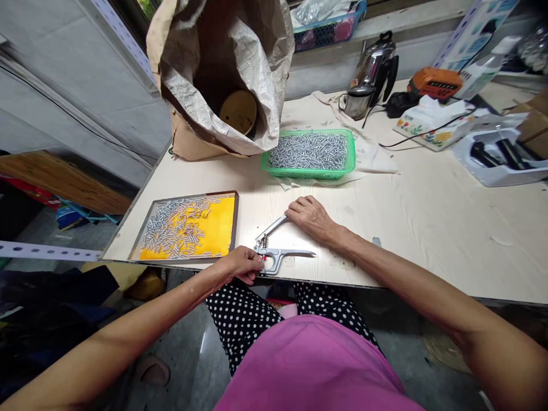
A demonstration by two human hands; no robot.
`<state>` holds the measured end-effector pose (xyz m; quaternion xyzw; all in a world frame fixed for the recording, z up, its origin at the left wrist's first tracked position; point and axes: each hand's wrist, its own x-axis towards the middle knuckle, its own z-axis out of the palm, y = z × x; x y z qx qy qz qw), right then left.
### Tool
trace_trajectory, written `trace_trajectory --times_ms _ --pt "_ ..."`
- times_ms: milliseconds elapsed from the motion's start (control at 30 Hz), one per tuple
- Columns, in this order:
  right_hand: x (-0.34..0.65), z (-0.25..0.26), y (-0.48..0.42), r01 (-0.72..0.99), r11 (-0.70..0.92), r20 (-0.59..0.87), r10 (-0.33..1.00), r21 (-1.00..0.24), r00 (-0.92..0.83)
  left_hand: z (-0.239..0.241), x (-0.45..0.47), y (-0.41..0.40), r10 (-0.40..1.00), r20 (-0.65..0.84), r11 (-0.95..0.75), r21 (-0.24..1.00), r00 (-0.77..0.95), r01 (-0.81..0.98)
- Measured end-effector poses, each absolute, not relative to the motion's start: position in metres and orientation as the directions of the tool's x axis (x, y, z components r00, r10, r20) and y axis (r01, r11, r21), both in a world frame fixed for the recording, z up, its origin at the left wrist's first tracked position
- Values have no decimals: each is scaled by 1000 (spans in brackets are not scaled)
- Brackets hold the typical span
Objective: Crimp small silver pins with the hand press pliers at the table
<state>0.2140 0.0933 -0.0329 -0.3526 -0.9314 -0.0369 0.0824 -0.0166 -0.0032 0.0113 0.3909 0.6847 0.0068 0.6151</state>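
Observation:
A metal hand press tool (278, 251) lies near the front edge of the pale table (428, 228), its two handles spread apart. My right hand (310, 216) rests on the raised upper handle, fingers curled over it. My left hand (243, 264) is pinched at the tool's jaw, fingertips closed on a small piece that I cannot make out. To the left lies a yellow tray (214, 228) with several small metal pieces scattered over it. Farther back stands a green basket (311, 166) full of similar metal pieces.
A large open paper sack (222, 74) stands at the back left with a round container inside. A kettle (370, 74), an orange tool (434, 83), a tissue pack (428, 117) and a white tray (499, 154) crowd the back right. A cloth lies under the green basket.

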Motion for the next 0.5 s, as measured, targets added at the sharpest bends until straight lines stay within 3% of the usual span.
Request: trace_trajectory --times_ms 233,500 --pt "214 -7 85 738 662 122 749 -126 -651 10 -15 -6 590 -807 684 514 21 517" --pt "194 4 21 491 727 179 629 -479 -756 10 -19 -15 655 -755 706 629 38 325"
